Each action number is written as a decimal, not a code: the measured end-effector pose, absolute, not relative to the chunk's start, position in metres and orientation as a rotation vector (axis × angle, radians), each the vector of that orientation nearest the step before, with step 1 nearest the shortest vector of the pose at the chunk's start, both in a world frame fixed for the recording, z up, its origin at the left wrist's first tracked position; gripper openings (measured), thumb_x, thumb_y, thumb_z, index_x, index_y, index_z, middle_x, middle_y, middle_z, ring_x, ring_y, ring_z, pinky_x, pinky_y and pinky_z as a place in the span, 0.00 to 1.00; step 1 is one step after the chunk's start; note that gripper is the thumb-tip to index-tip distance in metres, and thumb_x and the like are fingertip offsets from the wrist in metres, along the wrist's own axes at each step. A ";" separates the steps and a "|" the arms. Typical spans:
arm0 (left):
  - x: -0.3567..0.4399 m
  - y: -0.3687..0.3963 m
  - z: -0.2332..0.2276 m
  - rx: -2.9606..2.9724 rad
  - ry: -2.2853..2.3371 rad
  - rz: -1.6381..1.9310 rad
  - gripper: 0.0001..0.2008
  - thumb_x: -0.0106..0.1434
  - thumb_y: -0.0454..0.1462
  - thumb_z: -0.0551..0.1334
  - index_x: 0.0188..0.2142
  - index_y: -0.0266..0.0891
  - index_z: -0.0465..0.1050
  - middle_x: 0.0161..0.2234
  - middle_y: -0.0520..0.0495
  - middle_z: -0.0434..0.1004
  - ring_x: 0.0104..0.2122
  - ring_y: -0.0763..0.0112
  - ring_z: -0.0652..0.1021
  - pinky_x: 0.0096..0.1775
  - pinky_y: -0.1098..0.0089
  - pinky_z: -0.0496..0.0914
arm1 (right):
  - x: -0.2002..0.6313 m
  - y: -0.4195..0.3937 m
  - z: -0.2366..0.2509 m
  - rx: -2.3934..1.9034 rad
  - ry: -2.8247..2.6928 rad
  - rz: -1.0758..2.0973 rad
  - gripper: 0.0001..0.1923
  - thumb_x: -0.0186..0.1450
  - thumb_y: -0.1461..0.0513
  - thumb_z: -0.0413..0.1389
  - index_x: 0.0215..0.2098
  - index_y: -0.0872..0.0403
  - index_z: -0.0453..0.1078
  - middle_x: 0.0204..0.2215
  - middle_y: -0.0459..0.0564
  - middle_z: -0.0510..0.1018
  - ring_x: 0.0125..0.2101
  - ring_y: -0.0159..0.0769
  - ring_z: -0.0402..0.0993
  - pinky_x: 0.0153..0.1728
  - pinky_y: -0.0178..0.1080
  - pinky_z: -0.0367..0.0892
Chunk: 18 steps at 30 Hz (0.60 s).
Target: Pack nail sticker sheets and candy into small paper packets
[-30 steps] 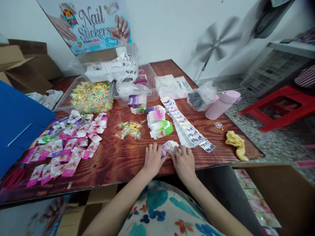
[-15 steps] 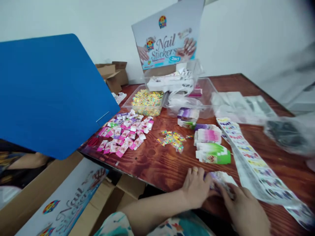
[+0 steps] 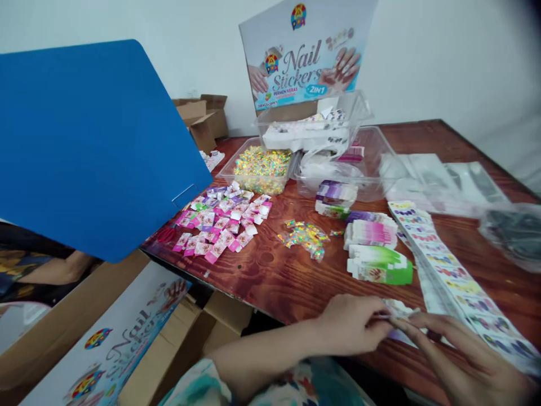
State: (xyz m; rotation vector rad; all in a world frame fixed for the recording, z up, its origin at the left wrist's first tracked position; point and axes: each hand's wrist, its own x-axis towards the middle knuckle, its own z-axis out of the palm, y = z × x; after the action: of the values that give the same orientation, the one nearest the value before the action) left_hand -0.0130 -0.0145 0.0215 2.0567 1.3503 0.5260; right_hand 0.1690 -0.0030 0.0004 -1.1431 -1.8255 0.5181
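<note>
My left hand point(image 3: 353, 324) is closed in a pinch at the table's front edge, thumb and fingers on a thin, pale small carton, mostly hidden. From the right, my right hand point(image 3: 469, 355) brings its fingertips to the same carton and grips its other side. Beneath the hands lie white-and-purple flat cartons point(image 3: 399, 307), partly covered by the fingers. Just behind them are green cartons point(image 3: 380, 268) and pink cartons point(image 3: 372, 232). A strip of nail stickers point(image 3: 456, 270) runs past my right hand.
Small wrapped candies point(image 3: 306, 235) lie mid-table, left of which is a pile of folded little boxes point(image 3: 224, 223). Clear plastic tubs point(image 3: 253, 183) stand behind, before a Nail Stickers display board point(image 3: 304, 56). A blue panel point(image 3: 93, 152) juts in at left, near another person's arm point(image 3: 54, 270).
My hands have moved slightly right, and the left has turned from lying by the purple cartons to pinching. The view has shifted, so the table things appear a little displaced.
</note>
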 end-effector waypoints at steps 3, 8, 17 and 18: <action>-0.027 -0.009 0.040 1.781 0.980 0.394 0.12 0.66 0.33 0.54 0.48 0.36 0.68 0.38 0.49 0.76 0.36 0.72 0.76 0.39 0.72 0.71 | 0.150 -0.007 0.024 -0.939 -1.890 0.519 0.08 0.61 0.55 0.60 0.29 0.49 0.75 0.28 0.49 0.78 0.29 0.38 0.75 0.33 0.40 0.69; -0.046 -0.014 0.034 1.722 1.078 0.480 0.13 0.61 0.35 0.58 0.46 0.36 0.66 0.42 0.45 0.74 0.40 0.65 0.76 0.43 0.67 0.71 | 0.127 -0.005 0.028 -0.977 -1.895 0.711 0.08 0.64 0.55 0.59 0.30 0.51 0.74 0.27 0.48 0.75 0.28 0.36 0.72 0.30 0.38 0.67; -0.045 -0.016 0.015 1.700 1.337 0.608 0.05 0.56 0.34 0.61 0.34 0.36 0.69 0.32 0.48 0.74 0.32 0.66 0.74 0.35 0.69 0.67 | 0.114 -0.016 0.020 -0.957 -1.858 0.771 0.08 0.64 0.56 0.59 0.30 0.50 0.76 0.29 0.49 0.71 0.32 0.37 0.69 0.34 0.40 0.66; -0.042 -0.016 0.013 1.594 1.309 0.687 0.06 0.56 0.36 0.63 0.33 0.36 0.70 0.30 0.49 0.74 0.31 0.68 0.73 0.34 0.71 0.66 | 0.114 -0.016 0.020 -1.000 -1.776 0.740 0.07 0.64 0.57 0.58 0.33 0.50 0.76 0.31 0.50 0.71 0.33 0.37 0.69 0.35 0.40 0.66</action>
State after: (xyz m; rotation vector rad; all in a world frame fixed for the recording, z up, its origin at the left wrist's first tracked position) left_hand -0.0417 -0.0158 0.0130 1.5943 1.3091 0.6865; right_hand 0.1144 -0.0158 0.0196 -1.0000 -1.7762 0.7404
